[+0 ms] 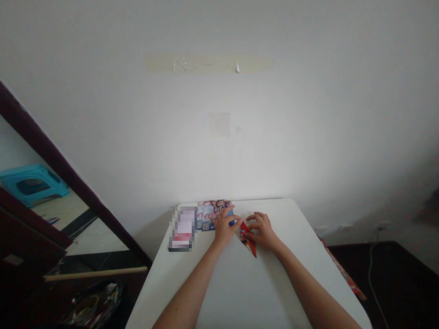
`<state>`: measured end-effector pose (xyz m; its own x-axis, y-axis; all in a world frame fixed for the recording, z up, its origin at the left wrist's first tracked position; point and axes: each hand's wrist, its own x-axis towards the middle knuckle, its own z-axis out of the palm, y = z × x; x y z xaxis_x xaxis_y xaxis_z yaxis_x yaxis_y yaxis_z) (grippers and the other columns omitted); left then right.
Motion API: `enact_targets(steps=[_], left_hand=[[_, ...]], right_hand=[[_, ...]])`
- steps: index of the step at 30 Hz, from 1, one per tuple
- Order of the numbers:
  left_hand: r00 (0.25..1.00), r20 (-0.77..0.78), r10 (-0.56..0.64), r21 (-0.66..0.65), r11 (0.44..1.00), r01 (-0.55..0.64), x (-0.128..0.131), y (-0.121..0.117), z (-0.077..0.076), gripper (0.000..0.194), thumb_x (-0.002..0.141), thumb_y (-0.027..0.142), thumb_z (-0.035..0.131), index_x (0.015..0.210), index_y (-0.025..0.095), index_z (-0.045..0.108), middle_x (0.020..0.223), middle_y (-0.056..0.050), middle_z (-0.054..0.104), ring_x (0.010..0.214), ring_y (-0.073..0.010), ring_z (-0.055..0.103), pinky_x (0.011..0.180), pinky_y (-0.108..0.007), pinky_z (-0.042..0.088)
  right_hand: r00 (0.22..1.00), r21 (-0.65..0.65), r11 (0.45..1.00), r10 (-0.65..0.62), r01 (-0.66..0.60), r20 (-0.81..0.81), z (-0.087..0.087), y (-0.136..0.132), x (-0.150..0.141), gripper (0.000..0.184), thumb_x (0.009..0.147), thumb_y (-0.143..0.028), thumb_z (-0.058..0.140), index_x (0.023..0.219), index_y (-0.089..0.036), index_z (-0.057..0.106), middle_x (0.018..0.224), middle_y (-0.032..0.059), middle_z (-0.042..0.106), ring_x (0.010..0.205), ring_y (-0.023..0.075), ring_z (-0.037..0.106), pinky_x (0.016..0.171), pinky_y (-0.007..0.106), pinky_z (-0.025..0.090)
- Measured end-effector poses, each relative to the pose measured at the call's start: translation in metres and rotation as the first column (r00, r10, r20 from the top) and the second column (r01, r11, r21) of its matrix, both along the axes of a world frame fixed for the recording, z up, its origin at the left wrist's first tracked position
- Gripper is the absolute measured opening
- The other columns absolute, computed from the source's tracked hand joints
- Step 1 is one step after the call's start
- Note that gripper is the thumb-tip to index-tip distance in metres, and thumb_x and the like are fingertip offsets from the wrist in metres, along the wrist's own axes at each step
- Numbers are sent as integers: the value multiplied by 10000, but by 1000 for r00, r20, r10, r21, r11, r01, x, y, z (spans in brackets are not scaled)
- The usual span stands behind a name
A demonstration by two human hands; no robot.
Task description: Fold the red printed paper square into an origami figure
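A piece of red printed paper (247, 238), folded into a narrow pointed shape, lies on the white table between my hands. At its upper end, the thumb and forefinger of my left hand (224, 225) come together on the tip, while the other fingers extend over a colourful printed leaflet (206, 211). My right hand (263, 232) holds the right side of the folded paper, its thumb and curled fingers close to the edge. The paper's lower point sticks out toward me. Part of the leaflet is hidden under my left hand.
A phone (183, 228), blurred by pixels, lies left of the leaflet on the white table (240, 292). Behind stands a white wall (219, 160). At left are a dark-framed mirror (68, 183) showing a blue stool (34, 183), and a black bag (96, 304) on the floor.
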<state>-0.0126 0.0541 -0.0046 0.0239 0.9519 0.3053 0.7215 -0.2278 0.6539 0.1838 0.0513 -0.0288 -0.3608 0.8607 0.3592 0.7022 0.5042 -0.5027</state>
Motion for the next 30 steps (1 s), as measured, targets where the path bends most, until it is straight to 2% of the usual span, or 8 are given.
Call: enact_targets(steps=[6, 13, 18, 23, 30], left_hand=[[999, -25, -48, 4, 999, 48, -3, 0, -1, 59, 796, 323, 741, 756, 334, 784, 1426, 14, 555, 1364, -330, 382, 1110, -743, 22], [999, -33, -30, 49, 998, 32, -1, -1, -2, 98, 831, 317, 706, 764, 315, 778, 1392, 0, 584, 1348, -317, 406, 1109, -756, 23], [995, -87, -55, 4, 998, 55, -1, -2, -2, 80, 814, 327, 723, 754, 335, 775, 1423, 31, 554, 1377, -345, 362, 1085, -789, 54], [994, -102, -42, 32, 998, 45, 2, -3, -1, 98, 817, 308, 721, 728, 289, 760, 1398, 2, 573, 1370, -330, 372, 1090, -783, 68], [989, -126, -73, 38, 996, 78, 0, -2, -3, 89, 825, 311, 711, 756, 323, 767, 1403, 27, 570, 1374, -334, 356, 1084, -790, 10]], right_hand=[[999, -4, 1000, -18, 17, -32, -1, 1, 0, 129, 779, -420, 728, 828, -305, 759, 1204, 29, 638, 1273, 300, 399, 1078, 504, 310], [999, 15, 1000, -16, 17, -27, -6, 4, 1, 126, 757, -418, 751, 803, -301, 753, 1200, 28, 642, 1266, 301, 405, 1069, 499, 324], [999, 37, 999, -17, 19, -37, -7, 4, 1, 94, 773, -385, 739, 786, -292, 745, 1196, 29, 644, 1260, 293, 413, 1062, 492, 335], [999, 49, 999, -22, 24, -40, -7, 4, 1, 110, 773, -390, 742, 785, -280, 741, 1184, 32, 650, 1251, 301, 422, 1047, 492, 348], [997, 63, 997, -32, 36, -63, -10, 7, 1, 110, 765, -378, 747, 774, -268, 742, 1158, 45, 660, 1236, 299, 449, 1033, 481, 369]])
